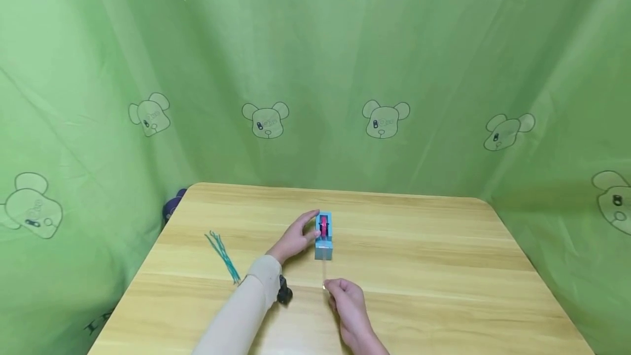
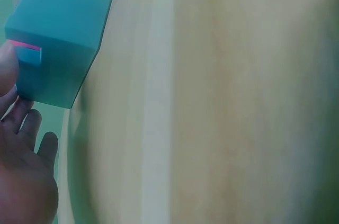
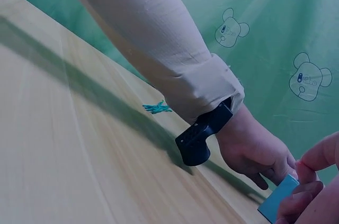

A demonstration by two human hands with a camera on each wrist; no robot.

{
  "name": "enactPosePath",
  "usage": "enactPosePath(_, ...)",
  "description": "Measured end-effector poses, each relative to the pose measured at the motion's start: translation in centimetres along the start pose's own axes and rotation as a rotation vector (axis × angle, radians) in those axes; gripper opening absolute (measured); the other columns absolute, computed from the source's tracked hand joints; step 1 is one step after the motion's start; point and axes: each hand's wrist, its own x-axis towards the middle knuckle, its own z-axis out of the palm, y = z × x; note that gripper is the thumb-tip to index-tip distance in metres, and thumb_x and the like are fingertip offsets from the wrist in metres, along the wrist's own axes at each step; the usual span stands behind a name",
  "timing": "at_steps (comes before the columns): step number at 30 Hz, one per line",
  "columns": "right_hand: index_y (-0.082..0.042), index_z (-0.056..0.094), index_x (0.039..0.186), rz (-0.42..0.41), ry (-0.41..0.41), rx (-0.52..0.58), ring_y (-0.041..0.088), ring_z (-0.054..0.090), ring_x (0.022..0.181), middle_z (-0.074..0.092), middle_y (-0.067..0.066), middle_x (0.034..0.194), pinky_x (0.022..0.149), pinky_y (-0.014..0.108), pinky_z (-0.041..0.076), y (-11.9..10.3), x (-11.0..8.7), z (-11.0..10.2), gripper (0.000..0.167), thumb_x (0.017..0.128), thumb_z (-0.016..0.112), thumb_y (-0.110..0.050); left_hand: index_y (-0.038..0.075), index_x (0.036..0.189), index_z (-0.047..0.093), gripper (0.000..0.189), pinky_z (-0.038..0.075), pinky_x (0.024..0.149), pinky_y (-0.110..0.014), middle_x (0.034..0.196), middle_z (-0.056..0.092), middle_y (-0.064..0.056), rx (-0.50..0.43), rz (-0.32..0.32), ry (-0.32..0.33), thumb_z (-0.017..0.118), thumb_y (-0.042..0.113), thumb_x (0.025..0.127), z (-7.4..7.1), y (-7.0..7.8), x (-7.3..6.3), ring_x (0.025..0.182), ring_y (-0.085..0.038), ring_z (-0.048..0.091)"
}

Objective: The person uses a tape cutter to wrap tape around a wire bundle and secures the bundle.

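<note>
A blue tape dispenser [image 1: 323, 252] with a pink-red core [image 1: 323, 225] stands on the table, its front towards me. My left hand [image 1: 294, 239] holds it from the left side, thumb nearer me and fingers towards the far end. In the left wrist view the dispenser [image 2: 61, 17] shows at the upper left, with the thumb against it. A clear strip of tape [image 1: 324, 272] runs from its front edge towards me. The strip's end is pinched between thumb and forefinger of my right hand [image 1: 351, 308]. In the right wrist view these fingers overlap the dispenser [image 3: 278, 200].
Left of the left arm, a bundle of thin teal strands [image 1: 223, 256] lies on the wooden table [image 1: 443, 267]. A black wrist camera [image 1: 284, 292] sticks out below the left cuff. A green curtain [image 1: 325, 152] with bear heads surrounds the table's back and sides.
</note>
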Motion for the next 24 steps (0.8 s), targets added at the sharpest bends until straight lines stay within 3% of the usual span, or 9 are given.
enactPosePath(19, 0.002, 0.063, 0.09, 0.011, -0.019, 0.016, 0.015, 0.045, 0.065, 0.045, -0.003, 0.065, 0.067, 0.029, 0.04, 0.9, 0.1, -0.3, 0.017, 0.094, 0.064, -0.015, 0.024, 0.154, 0.035, 0.062, 0.027, 0.113, -0.048, 0.158, 0.032, -0.001, 0.027, -0.033, 0.045, 0.062, 0.032, 0.098, -0.4, 0.2, -0.6, 0.143, -0.028, 0.029)
enactPosePath(24, 0.003, 0.064, 0.092, 0.015, -0.035, 0.014, 0.015, 0.045, 0.065, 0.045, -0.003, 0.064, 0.07, 0.03, 0.04, 1.0, 0.3, -0.3, 0.018, 0.094, 0.064, -0.015, 0.02, 0.153, 0.037, 0.061, 0.029, 0.112, -0.049, 0.156, 0.035, -0.002, 0.016, -0.03, 0.068, 0.061, 0.032, 0.099, -0.9, 0.3, -1.3, 0.14, -0.032, 0.035)
